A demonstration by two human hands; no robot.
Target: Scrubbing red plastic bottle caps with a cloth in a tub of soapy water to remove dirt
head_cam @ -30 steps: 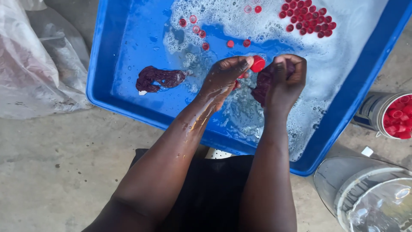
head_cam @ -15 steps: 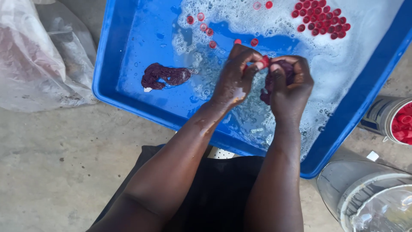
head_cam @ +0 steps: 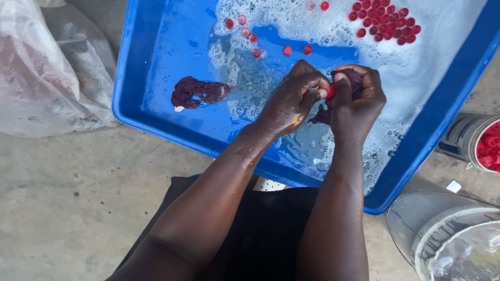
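Bare, wet forearms (head_cam: 219, 203); a black garment (head_cam: 260, 234) covers the lap.

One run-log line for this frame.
left hand: pinches red cap | right hand: grips dark purple scrubber against cap | under: blue soapy tub

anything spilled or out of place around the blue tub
Nothing looks spilled or broken. The blue tub sits askew in the frame, holding suds and loose red caps. A dark purple scrubber lies apart at its shallow end. The left hand and right hand grip one red cap.
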